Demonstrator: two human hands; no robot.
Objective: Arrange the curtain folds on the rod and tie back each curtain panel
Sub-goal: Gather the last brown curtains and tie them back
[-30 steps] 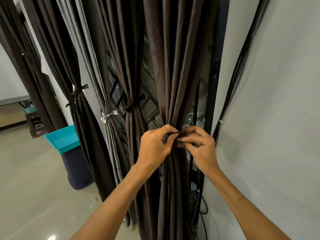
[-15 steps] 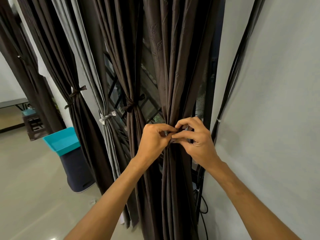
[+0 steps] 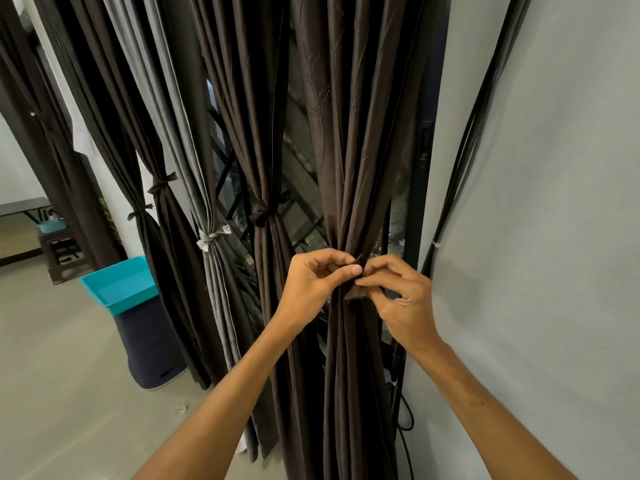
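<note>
Both hands meet at the gathered waist of the nearest brown curtain panel, which hangs rt of centre, just beside the grey wall. L hand comes in from the left side of the bundle. Its thumb & forefinger pinch the dark tie strip against the folds, w/ the other fingers curled under. R hand meets it from the right, thumb & forefinger tips pinching the same strip. A short flat end of the strip shows just below them, and the remaining fingers are loosely bent, slightly apart. Tips of the 2 hands touch or nearly touch, can't tell which. Knot formed or not: hidden by the fingers.

Further left, 3 panels already tied:
- second brown panel, dark knot, in front of the window grille
- grey panel, pale tie
- third brown panel, dark tie

Teal-lidded dark bin stands on the floor near those panels. Black cables run down the wall, rt of the held panel.
</note>
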